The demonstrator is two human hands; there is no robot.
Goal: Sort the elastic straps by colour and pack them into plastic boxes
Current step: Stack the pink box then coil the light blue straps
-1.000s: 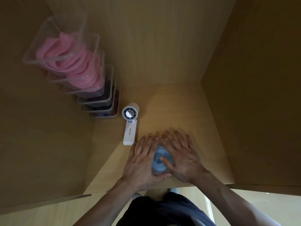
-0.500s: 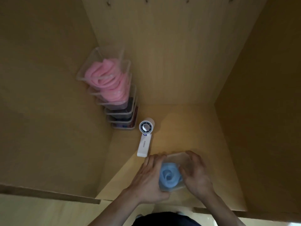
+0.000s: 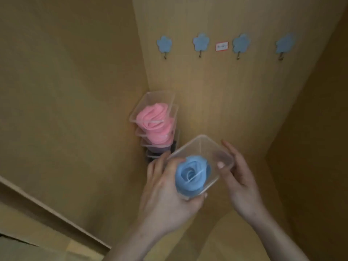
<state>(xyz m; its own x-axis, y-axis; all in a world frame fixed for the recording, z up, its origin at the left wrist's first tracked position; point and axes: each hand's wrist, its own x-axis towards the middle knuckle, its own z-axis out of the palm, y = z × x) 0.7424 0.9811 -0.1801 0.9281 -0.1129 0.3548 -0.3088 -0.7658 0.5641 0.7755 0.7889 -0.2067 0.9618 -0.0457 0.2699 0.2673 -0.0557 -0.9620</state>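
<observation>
Fingers (image 3: 159, 164) of the left hand (image 3: 165, 194) and right hand (image 3: 239, 178) curl round the clear box (image 3: 205, 149), each grip holding a side, blue strap (image 3: 192, 175) rolled inside. Off the shelf floor (image 3: 216, 234) now, it nears the corner stack (image 3: 160, 146) topped with pink straps (image 3: 152, 117), so stacking seems next.

Lower stacked boxes (image 3: 160, 147) partly behind left hand (image 3: 163, 194) — wall label (image 3: 222, 46) text too blurred

found no readable text. saw only a small white label with a red border (image 3: 222, 46) on the wooden back wall (image 3: 207, 87), well above the left hand (image 3: 165, 194) and right hand (image 3: 243, 183), between two blue flower hooks (image 3: 201, 42); writing too blurred to make out.
</observation>
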